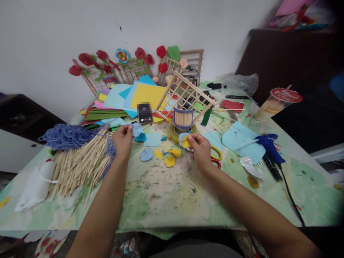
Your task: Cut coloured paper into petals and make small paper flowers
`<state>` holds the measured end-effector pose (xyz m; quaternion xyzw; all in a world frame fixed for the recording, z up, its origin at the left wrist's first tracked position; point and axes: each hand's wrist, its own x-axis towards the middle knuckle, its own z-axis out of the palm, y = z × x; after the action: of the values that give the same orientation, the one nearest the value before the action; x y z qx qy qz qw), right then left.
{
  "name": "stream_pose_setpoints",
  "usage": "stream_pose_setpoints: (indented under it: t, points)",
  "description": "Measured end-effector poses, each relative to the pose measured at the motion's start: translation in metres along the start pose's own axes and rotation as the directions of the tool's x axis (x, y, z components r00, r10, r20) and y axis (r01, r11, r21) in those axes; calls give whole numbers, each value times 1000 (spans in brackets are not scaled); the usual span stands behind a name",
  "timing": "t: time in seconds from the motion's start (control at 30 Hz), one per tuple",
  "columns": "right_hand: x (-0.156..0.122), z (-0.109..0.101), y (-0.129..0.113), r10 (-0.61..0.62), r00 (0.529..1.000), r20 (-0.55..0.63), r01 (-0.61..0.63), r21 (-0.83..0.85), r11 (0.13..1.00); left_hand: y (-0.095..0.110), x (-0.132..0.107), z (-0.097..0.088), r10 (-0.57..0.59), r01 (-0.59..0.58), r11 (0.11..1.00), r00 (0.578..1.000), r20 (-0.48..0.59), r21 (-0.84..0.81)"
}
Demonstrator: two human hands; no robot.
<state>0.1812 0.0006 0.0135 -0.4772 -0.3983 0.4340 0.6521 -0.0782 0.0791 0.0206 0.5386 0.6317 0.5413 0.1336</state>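
Between thumb and fingers, my left hand (123, 139) pinches a light blue paper flower (137, 129), just above a darker blue paper flower (140, 137). My right hand (199, 147) grips a yellow and light blue paper flower (185, 140) by its edge. On the table between the hands lie yellow paper flowers (170, 161), a pale blue paper flower (146, 154) and a light blue paper square (152, 140). Scissors with yellow and red handles (216, 153) are partly hidden behind my right hand. A wooden stick lattice (185, 96) with a small stick basket (183, 118) stands behind them.
Wooden sticks (77, 163) and blue yarn (68, 136) lie at left. Coloured paper sheets (146, 95) and a phone (145, 113) are farther back. At right are a blue glue gun (271, 147) with its cord and a lidded drink cup (276, 104). Red-flowered lattices (129, 70) lean on the wall.
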Motion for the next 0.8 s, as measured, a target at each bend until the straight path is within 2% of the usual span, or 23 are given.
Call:
stream_pose_setpoints:
  t: [0.07, 0.13, 0.17, 0.23, 0.27, 0.33, 0.4, 0.43, 0.53, 0.6, 0.7, 0.8]
  points:
    - [-3, 2, -1, 2, 1000, 15, -2, 9, 1000, 11, -16, 8, -64, 74, 991, 994, 92, -111]
    - [-7, 4, -3, 10, 999, 43, -10, -2, 1000, 25, -39, 20, -110, 152, 975, 965, 238, -164]
    - [-9, 5, -3, 14, 998, 64, -14, -11, 1000, 31, -50, 25, -126, 180, 971, 945, 301, -159]
    - [-13, 7, -4, 12, 994, 110, -9, -28, 1000, 43, -70, 35, -147, 219, 969, 879, 453, -112]
    - [-14, 8, -5, 4, 991, 131, 0, -36, 999, 46, -76, 37, -128, 193, 978, 853, 506, -79]
    - [-16, 8, -5, -14, 988, 155, 22, -50, 999, 48, -78, 37, -35, 23, 999, 854, 519, 29]
    - [-16, 8, -4, -22, 988, 153, 30, -51, 998, 42, -66, 28, 79, -180, 967, 882, 465, 177]
    - [-16, 7, -3, -20, 988, 150, 27, -46, 999, 36, -57, 22, 99, -226, 943, 891, 443, 245]
    - [-15, 7, -1, -8, 988, 152, 14, -37, 999, 15, -24, 1, 6, -198, 905, 891, 454, 376]
    - [-14, 7, 1, -3, 988, 153, 10, -43, 999, 3, -9, -9, -12, -227, 836, 902, 431, 500]
    - [-13, 8, 3, 4, 989, 149, 4, -54, 999, -3, -3, -13, 67, -338, 710, 906, 418, 618]
    - [-14, 7, 5, 3, 989, 147, 9, -75, 997, 4, -14, -3, 192, -479, 641, 856, 480, 599]
